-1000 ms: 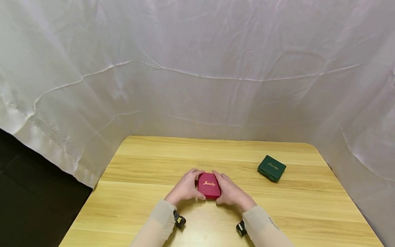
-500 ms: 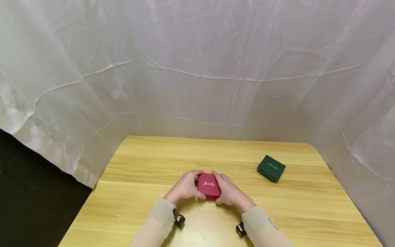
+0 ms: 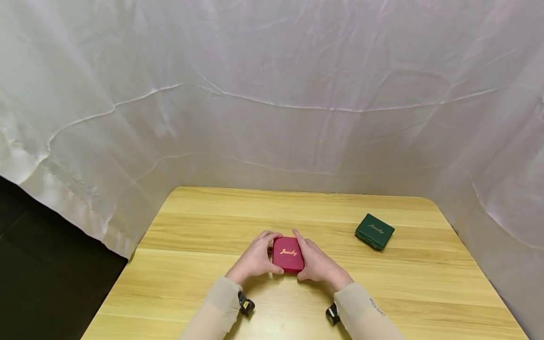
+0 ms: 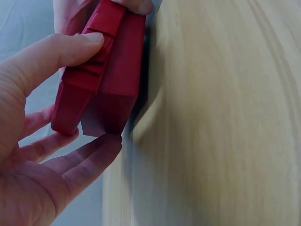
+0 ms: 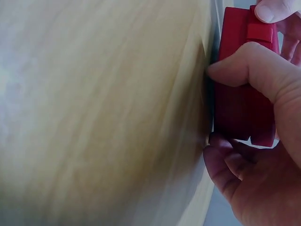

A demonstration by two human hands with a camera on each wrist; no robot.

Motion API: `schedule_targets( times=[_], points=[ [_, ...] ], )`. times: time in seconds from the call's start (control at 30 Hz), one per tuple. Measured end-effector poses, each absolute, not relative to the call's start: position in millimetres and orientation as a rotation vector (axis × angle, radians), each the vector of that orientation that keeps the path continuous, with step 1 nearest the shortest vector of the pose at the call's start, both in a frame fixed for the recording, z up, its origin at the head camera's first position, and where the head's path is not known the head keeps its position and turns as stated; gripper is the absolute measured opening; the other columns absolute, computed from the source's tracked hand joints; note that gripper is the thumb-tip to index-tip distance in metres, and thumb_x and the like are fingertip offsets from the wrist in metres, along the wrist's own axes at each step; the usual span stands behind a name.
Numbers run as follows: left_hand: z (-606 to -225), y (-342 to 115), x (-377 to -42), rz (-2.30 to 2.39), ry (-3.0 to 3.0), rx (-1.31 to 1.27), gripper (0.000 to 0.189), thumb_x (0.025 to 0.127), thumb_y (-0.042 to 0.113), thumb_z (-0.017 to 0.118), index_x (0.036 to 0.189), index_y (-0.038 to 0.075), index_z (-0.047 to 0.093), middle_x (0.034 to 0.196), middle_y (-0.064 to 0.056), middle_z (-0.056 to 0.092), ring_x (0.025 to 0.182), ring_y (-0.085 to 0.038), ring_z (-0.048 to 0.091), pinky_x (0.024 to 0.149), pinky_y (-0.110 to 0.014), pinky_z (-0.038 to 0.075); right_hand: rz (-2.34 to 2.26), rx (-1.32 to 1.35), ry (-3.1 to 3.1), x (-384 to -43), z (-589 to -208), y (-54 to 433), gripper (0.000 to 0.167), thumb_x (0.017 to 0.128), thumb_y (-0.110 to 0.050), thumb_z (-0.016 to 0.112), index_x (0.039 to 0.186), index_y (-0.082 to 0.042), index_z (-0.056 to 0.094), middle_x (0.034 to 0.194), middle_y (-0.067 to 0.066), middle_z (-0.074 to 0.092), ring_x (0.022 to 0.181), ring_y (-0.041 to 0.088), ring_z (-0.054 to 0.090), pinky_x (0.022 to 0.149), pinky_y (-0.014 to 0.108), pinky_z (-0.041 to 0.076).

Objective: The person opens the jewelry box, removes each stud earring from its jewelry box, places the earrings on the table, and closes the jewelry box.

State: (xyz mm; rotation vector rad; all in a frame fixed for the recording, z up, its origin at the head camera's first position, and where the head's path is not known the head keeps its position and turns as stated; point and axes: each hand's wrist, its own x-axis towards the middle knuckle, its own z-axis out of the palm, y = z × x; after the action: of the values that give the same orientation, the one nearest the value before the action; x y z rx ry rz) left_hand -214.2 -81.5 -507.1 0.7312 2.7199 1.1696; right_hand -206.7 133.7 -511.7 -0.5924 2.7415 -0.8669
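Between the left hand [image 3: 256,255] and the right hand [image 3: 316,262], in the head view, we see the red box [image 3: 288,255], lid up, with gold "Jewelry" lettering. Both hands are part-spread around it, each holding one side of the red box between thumb and fingers. To the right of the red box and farther back, well apart from it, the green box [image 3: 375,231] lies turned at an angle on the wooden table [image 3: 255,208], also lettered in gold. Behind the red box, past the table's far edge, we see a pale cloth [image 3: 272,118]; nearer than the box are two light sleeves [image 3: 214,307] with a small black device [image 3: 246,304] beside each. In the left wrist view, we see the left thumb [image 4: 77,49] pressed on the ridged flap [image 4: 103,28] of the red box, its fingers at the box's end corners. We cannot tell whether the underside fully rests on the table. In the right wrist view, the right thumb [image 5: 249,66] lies across the front of the red box, the fingers at its end, and the left thumb's tip touches by the flap.
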Motion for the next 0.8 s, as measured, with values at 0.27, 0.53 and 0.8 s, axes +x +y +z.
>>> schedule_targets(
  times=[0.27, 0.53, 0.8],
  points=[
    [-507.4, -81.5, -209.9, 1.170, 2.776, 0.741, 0.094, 0.059, 0.018, 0.095, 0.140, 0.007, 0.049, 0.133, -0.005, 0.051, 0.113, -0.022, 0.056, 0.098, -0.043, 0.046, -0.937, -0.622, 2.738, -207.3, -514.0, 134.4, 0.130, 0.058, 0.000, 0.090, 0.157, -0.007, 0.005, 0.138, 0.024, 0.045, 0.122, 0.034, 0.047, 0.101, 0.047, 0.042],
    [-507.8, -85.5, -209.6, 1.250, 2.734, 0.735, 0.095, 0.060, 0.017, 0.094, 0.142, 0.007, 0.048, 0.135, -0.004, 0.049, 0.114, -0.021, 0.057, 0.098, -0.040, 0.047, -1.033, -0.634, 2.686, -208.6, -515.6, 140.0, 0.133, 0.059, 0.006, 0.085, 0.158, -0.011, -0.002, 0.149, 0.026, 0.035, 0.132, 0.037, 0.040, 0.108, 0.049, 0.035],
    [-507.6, -88.4, -208.6, 1.271, 2.710, 0.744, 0.094, 0.062, 0.020, 0.093, 0.142, 0.004, 0.047, 0.135, -0.005, 0.049, 0.116, -0.022, 0.056, 0.101, -0.041, 0.044, -1.031, -0.644, 2.698, -209.3, -516.3, 142.4, 0.129, 0.062, 0.005, 0.085, 0.157, -0.007, 0.000, 0.149, 0.025, 0.036, 0.132, 0.036, 0.041, 0.109, 0.047, 0.034]
  ],
)
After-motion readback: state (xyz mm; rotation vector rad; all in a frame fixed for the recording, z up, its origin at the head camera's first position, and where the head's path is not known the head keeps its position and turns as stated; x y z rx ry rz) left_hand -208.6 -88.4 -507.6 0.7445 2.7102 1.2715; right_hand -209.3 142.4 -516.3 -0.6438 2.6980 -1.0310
